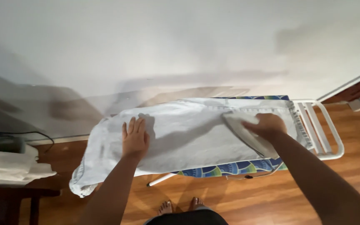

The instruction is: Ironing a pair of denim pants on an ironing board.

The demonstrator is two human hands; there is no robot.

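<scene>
While the pale garment (188,133) lies spread along the ironing board (230,167), the left hand (135,137) rests flat on it with fingers spread wide, seemingly to pin the cloth taut and keep it from sliding; the right hand (267,125) is closed around the handle of a light-coloured iron (246,133), whose pointed sole sits on the fabric near the board's right end, angled toward the left hand. The garment's left part hangs off the board's end in a loose fold, so its weight may pull at the cloth, which could be why the flat hand bears down there. The board's patterned blue and green cover shows along the near edge; a white wire rest (321,129) juts from its right end, just beside the iron. To the far left, well apart, folded white cloth (9,164) lies on a dark table (17,193) with a dark cable (21,134) behind it; bare feet (180,205) stand on the wooden floor (246,200) below; a plain wall (180,46) rises behind.
</scene>
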